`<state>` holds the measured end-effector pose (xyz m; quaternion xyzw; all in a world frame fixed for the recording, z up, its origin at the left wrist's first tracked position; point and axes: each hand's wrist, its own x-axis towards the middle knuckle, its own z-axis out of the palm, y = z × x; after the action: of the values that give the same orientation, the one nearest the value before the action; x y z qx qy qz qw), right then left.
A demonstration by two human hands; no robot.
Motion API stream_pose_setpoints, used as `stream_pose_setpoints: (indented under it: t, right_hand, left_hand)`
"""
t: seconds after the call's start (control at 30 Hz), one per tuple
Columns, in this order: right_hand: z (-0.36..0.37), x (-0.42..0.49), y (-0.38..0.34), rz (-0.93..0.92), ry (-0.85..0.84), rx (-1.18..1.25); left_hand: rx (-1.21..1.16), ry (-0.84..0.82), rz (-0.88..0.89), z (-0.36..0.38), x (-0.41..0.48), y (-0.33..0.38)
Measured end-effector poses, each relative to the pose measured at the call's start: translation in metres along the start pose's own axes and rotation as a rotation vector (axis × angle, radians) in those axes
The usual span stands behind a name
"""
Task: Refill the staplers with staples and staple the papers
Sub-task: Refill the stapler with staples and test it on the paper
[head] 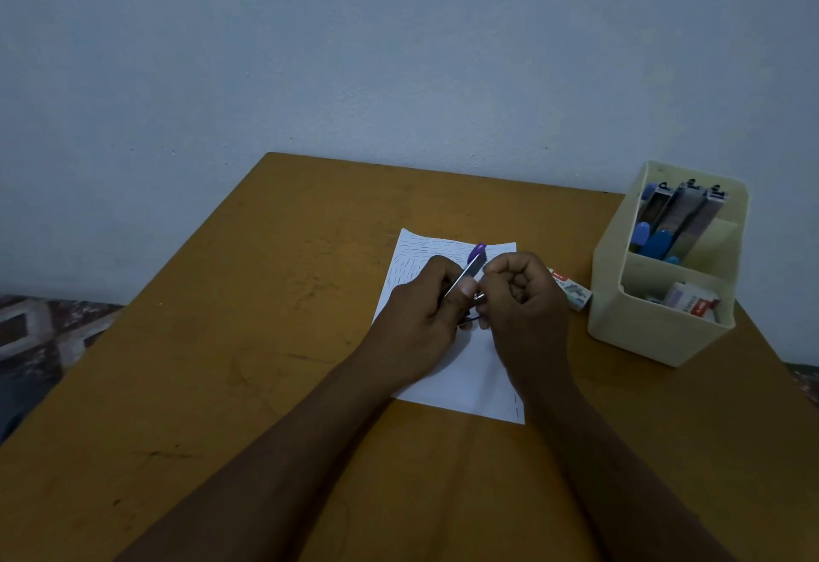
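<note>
Over the paper (465,366) on the worktop (221,340), the left hand (423,311) grips the stapler (473,268) tilted upward to steady it while the right hand (525,295) pinches its lower end with curled fingers, seemingly to refill it.

The person's left forearm (283,442) and right forearm (589,450) are bare along the whole length in view, slim and smooth, widening toward the bottom edge. The left hand (421,318) and right hand (527,318) are bare as well. The right hand's knuckles stand out as rounded ridges.
</note>
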<state>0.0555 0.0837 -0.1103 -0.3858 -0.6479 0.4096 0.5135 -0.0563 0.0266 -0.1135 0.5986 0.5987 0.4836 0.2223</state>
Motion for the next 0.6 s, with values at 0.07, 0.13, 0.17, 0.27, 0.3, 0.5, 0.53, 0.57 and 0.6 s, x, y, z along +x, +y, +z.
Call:
stream_pose_setpoints:
  t: [0.07, 0.13, 0.17, 0.27, 0.3, 0.5, 0.53, 0.57, 0.6]
  right_hand:
    - [0.001, -0.001, -0.002, 0.002, -0.020, 0.049]
    - [0.002, -0.001, -0.003, 0.021, -0.032, 0.101]
    - [0.002, 0.000, -0.003, 0.039, -0.040, 0.130]
    - [0.000, 0.003, -0.001, 0.105, -0.068, 0.239]
    - [-0.001, 0.004, 0.000, 0.123, -0.075, 0.271]
    - [-0.006, 0.011, 0.010, 0.234, -0.057, 0.362]
    - [-0.007, 0.012, 0.011, 0.245, -0.049, 0.354]
    - [-0.008, 0.013, 0.012, 0.253, -0.043, 0.340]
    - [-0.009, 0.014, 0.012, 0.255, -0.036, 0.321]
  left_hand:
    - [-0.011, 0.017, 0.006, -0.001, 0.000, -0.001]
    - [-0.037, 0.039, 0.005, -0.001, 0.000, 0.001]
    - [-0.045, 0.052, 0.003, -0.001, 0.000, 0.001]
    - [-0.077, 0.103, -0.003, -0.003, 0.002, -0.001]
    - [-0.101, 0.123, -0.008, -0.004, 0.002, -0.001]
    - [-0.223, 0.251, -0.079, -0.015, 0.009, -0.004]
    - [-0.246, 0.271, -0.098, -0.017, 0.010, -0.004]
    - [-0.265, 0.288, -0.117, -0.020, 0.011, -0.004]
    - [-0.287, 0.300, -0.134, -0.022, 0.012, -0.004]
